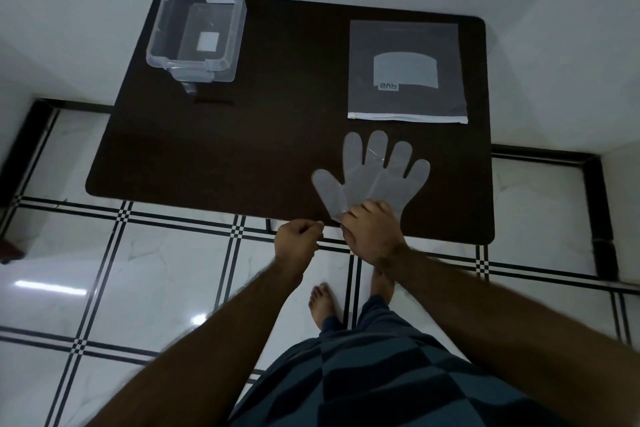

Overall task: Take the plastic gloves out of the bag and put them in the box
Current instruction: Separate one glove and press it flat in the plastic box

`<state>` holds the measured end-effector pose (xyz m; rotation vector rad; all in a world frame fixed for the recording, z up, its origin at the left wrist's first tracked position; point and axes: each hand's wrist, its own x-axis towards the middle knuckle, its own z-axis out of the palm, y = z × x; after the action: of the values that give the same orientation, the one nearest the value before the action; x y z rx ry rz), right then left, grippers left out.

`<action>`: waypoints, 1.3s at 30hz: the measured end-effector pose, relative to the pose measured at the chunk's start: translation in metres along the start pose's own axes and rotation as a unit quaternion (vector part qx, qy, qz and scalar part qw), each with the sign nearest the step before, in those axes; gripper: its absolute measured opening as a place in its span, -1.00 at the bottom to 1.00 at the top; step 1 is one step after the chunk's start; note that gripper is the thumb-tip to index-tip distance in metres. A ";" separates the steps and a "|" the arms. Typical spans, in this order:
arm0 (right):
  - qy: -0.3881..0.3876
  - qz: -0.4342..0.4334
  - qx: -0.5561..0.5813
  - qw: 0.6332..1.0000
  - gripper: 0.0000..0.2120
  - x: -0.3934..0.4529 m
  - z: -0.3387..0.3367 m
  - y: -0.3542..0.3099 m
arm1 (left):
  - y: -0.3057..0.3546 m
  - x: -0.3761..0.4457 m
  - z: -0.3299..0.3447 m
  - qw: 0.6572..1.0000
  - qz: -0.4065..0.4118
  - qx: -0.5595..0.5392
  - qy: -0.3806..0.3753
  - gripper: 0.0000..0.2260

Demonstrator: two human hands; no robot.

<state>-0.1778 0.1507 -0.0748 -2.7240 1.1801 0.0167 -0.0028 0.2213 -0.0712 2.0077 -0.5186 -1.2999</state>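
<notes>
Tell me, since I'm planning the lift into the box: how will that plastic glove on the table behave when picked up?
The plastic glove looks like thin, translucent film lying flat, so it will probably droop limply from wherever it is pinched. It is likely very light and may drift or cling. The right hand rests on its cuff; pinching there seems sensible before carrying it to the clear box.

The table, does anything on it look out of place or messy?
Nothing stands out. The gloves lie flat near the front edge under the right hand, the bag lies square, and the box sits open and upright.
</notes>
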 end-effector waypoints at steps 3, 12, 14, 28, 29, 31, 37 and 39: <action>0.024 0.026 0.025 0.999 -0.83 -0.001 0.000 -0.004 | 0.003 -0.002 0.002 0.999 -0.028 -0.042 -0.011 -0.86; 0.096 0.196 0.251 0.943 -0.94 -0.004 -0.005 -0.008 | 0.021 -0.002 0.016 0.962 -0.155 -0.197 -0.105 -0.74; 0.103 0.209 0.313 0.921 -0.94 -0.005 -0.004 -0.007 | 0.025 0.000 0.021 0.960 -0.154 -0.205 -0.116 -0.73; 0.077 0.274 0.442 0.851 -0.93 -0.011 -0.007 0.006 | 0.031 0.008 0.034 0.969 -0.140 -0.190 -0.073 -0.85; 0.076 0.278 0.442 0.849 -0.93 -0.011 -0.007 0.007 | 0.031 0.008 0.034 0.968 -0.141 -0.195 -0.071 -0.81; 0.073 0.283 0.443 0.848 -0.95 -0.012 -0.007 0.008 | 0.034 0.008 0.034 0.968 -0.142 -0.195 -0.071 -0.68; 0.068 0.287 0.449 0.843 -0.92 -0.013 -0.008 0.011 | 0.037 0.012 0.038 0.971 -0.131 -0.182 -0.080 -0.80; 0.067 0.293 0.460 0.836 -0.91 -0.013 -0.009 0.013 | 0.036 0.013 0.039 0.969 -0.130 -0.192 -0.086 -0.84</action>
<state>-0.1961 0.1500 -0.0667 -1.4946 1.4924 -0.5239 -0.0317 0.1747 -0.0639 1.6855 -0.0654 -1.6036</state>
